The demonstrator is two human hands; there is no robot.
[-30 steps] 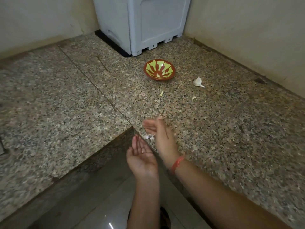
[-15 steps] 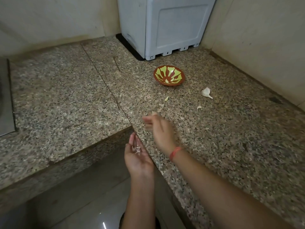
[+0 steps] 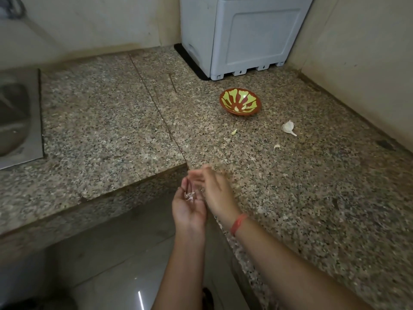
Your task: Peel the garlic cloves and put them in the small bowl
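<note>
A small red bowl (image 3: 240,103) with a yellow-green pattern stands on the granite counter (image 3: 290,186), with a few pale garlic cloves inside. A garlic piece with a stem (image 3: 288,127) lies right of the bowl, and two small cloves or scraps (image 3: 234,131) (image 3: 276,147) lie nearer me. My left hand (image 3: 188,206) is cupped palm up just off the counter's inner corner, holding papery garlic skins (image 3: 189,195). My right hand (image 3: 214,189) is flat and blurred at the counter edge, touching the left palm, fingers apart, nothing held.
A grey plastic appliance (image 3: 239,34) stands at the back against the wall. A steel sink (image 3: 17,117) is set into the counter at the far left. Walls close off the back and right. Below the counter corner is a shiny tiled floor (image 3: 107,265).
The view has shifted, bringing the sink into sight. My right hand swept back along the counter edge against the left palm. Garlic skins now lie in the cupped left hand.
</note>
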